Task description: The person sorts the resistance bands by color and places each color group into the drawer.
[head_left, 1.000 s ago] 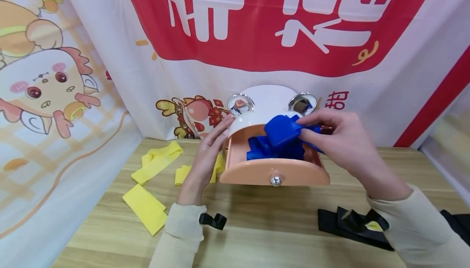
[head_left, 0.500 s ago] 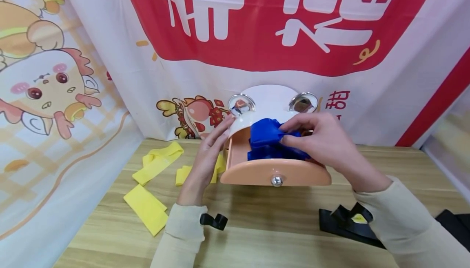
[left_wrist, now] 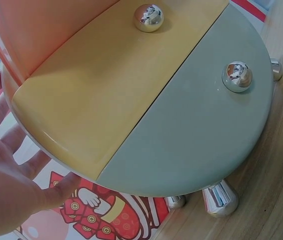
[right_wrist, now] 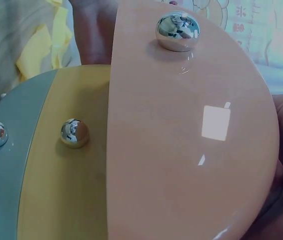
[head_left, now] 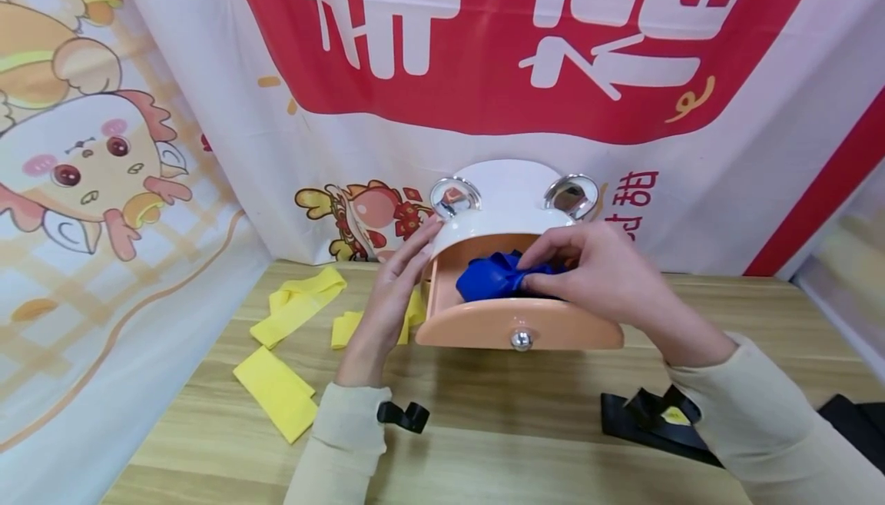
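Observation:
A small white cabinet (head_left: pixel 508 186) with silver round ears stands against the back cloth, its top orange drawer (head_left: pixel 470 328) pulled out. My right hand (head_left: pixel 608 270) reaches in over the drawer and pinches a blue stretch band (head_left: pixel 484 280), bunched low inside it. My left hand (head_left: pixel 383 297) rests along the cabinet's left side with fingers extended. In the left wrist view, the left hand (left_wrist: pixel 11 185) lies at the edge beside the yellow drawer front (left_wrist: pixel 96 100) and green drawer front (left_wrist: pixel 196 110), both closed. The orange front (right_wrist: pixel 181 150) hides most of the right hand in the right wrist view.
Several yellow bands (head_left: pixel 275 395) lie on the wooden table (head_left: pixel 484 443) to the left. Folded black bands (head_left: pixel 622 424) lie at the right, partly behind the right sleeve. A printed cloth (head_left: pixel 512 124) hangs close behind the cabinet.
My right hand has moved left and down with the blue band, which now sits lower in the drawer. The left hand stays in place on the cabinet.

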`<act>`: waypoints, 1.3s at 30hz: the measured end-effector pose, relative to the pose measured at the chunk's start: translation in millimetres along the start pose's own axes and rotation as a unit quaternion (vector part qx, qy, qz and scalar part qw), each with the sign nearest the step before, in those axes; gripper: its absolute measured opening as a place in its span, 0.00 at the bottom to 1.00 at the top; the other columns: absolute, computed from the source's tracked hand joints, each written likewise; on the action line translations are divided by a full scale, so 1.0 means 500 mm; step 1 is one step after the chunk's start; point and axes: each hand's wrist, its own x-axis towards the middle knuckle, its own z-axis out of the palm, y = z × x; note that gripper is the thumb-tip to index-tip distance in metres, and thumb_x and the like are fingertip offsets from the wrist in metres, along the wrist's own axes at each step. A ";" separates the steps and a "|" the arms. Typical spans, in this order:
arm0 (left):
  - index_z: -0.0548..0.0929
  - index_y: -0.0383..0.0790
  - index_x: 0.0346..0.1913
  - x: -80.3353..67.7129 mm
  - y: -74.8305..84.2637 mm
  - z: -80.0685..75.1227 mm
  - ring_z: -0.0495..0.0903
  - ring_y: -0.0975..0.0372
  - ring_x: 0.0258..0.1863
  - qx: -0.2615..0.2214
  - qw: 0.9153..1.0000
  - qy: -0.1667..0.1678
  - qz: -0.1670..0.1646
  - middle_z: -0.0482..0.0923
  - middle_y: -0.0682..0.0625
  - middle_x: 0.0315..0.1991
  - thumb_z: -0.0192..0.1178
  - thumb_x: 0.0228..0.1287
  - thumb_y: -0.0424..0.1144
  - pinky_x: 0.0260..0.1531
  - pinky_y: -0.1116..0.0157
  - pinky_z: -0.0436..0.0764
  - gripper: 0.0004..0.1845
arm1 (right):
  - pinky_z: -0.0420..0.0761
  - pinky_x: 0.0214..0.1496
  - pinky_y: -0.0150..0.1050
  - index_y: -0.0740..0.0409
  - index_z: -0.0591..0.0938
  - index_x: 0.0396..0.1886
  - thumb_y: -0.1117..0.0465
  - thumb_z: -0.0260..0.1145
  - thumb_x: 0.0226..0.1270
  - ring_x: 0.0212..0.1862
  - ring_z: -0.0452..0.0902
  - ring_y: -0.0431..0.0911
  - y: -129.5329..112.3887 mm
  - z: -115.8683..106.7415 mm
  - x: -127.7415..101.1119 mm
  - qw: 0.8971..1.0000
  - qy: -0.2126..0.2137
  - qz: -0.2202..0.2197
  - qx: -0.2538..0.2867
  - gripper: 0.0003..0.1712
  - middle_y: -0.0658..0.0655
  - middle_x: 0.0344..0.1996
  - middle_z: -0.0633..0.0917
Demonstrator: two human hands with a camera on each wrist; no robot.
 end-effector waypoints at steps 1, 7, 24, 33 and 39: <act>0.70 0.55 0.69 0.000 -0.001 0.000 0.56 0.64 0.73 0.000 1.000 0.000 0.000 0.62 0.66 0.71 0.50 0.75 0.48 0.71 0.45 0.58 0.23 | 0.80 0.37 0.38 0.34 0.86 0.37 0.48 0.75 0.54 0.40 0.78 0.46 0.001 0.001 0.000 1.000 -0.001 -0.003 -0.002 0.10 0.46 0.39 0.85; 0.71 0.57 0.69 0.010 -0.020 -0.007 0.56 0.66 0.73 -0.005 1.000 0.000 0.001 0.62 0.67 0.71 0.50 0.74 0.50 0.71 0.45 0.57 0.22 | 0.81 0.39 0.40 0.34 0.86 0.38 0.44 0.76 0.52 0.39 0.80 0.44 0.010 -0.003 -0.006 0.999 -0.003 -0.030 0.009 0.12 0.43 0.38 0.85; 0.72 0.68 0.66 0.025 -0.053 -0.016 0.57 0.69 0.72 0.010 1.000 0.005 0.004 0.63 0.71 0.69 0.52 0.70 0.58 0.70 0.44 0.58 0.22 | 0.81 0.32 0.37 0.35 0.87 0.32 0.44 0.73 0.56 0.36 0.77 0.47 0.040 -0.014 -0.026 0.998 0.016 -0.055 0.038 0.06 0.44 0.33 0.84; 0.72 0.68 0.66 0.025 -0.053 -0.014 0.57 0.69 0.72 0.010 1.000 0.007 0.005 0.63 0.71 0.69 0.52 0.70 0.58 0.70 0.45 0.58 0.22 | 0.83 0.33 0.38 0.36 0.87 0.38 0.45 0.71 0.59 0.36 0.79 0.48 0.045 -0.018 -0.037 0.998 0.013 -0.038 0.056 0.08 0.45 0.36 0.85; 0.72 0.66 0.67 0.022 -0.049 -0.012 0.56 0.67 0.73 0.008 1.000 0.008 -0.003 0.62 0.71 0.70 0.51 0.72 0.56 0.71 0.45 0.58 0.22 | 0.84 0.35 0.39 0.38 0.86 0.42 0.43 0.70 0.59 0.37 0.80 0.49 0.044 -0.017 -0.046 0.996 0.013 -0.013 0.093 0.12 0.47 0.39 0.84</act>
